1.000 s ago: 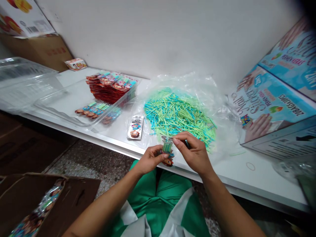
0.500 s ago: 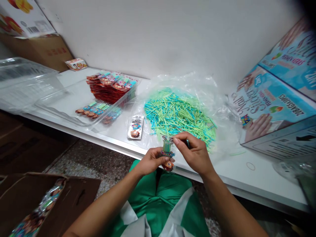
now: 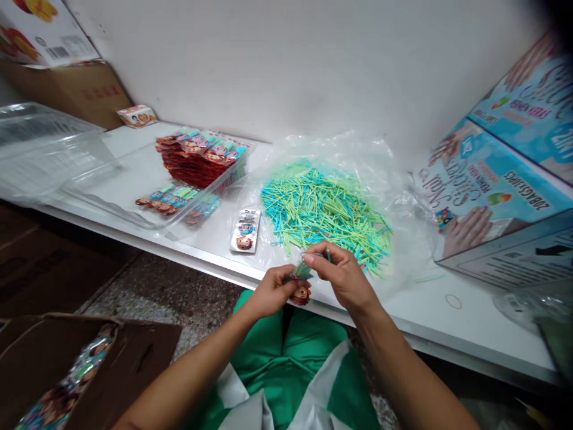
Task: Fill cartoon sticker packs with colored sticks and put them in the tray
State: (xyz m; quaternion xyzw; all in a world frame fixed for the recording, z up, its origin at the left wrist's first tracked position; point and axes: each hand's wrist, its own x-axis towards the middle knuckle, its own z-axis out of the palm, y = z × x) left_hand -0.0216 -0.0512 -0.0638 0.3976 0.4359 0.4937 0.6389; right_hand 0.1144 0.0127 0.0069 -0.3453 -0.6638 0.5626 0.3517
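Observation:
My left hand [image 3: 274, 291] is closed on the lower part of a small clear printed packet [image 3: 301, 293] with a cartoon face at its bottom end. Green shows through the packet's upper part. The fingertips of my right hand [image 3: 339, 270] pinch the packet's top end, and a short blue stick [image 3: 329, 255] pokes up between the fingers of that hand. Just behind both hands lies a heap of thin green and blue sticks [image 3: 324, 209] on a clear plastic bag [image 3: 358, 149]. A flat white printed packet [image 3: 245, 231] rests on the table left of the heap.
A clear plastic tray [image 3: 102, 206] holds a tall stack of packets [image 3: 192, 158] and a few loose ones. More clear trays [image 3: 40, 143] stand at far left. Blue printed boxes [image 3: 496, 191] stand right. A rubber band [image 3: 453, 301] lies on the table [image 3: 403, 316]. An open carton [image 3: 147, 352] sits lower left.
My right hand has shifted slightly left, over the packet's top end. The packet has tilted and its upper part is now more covered by my fingers.

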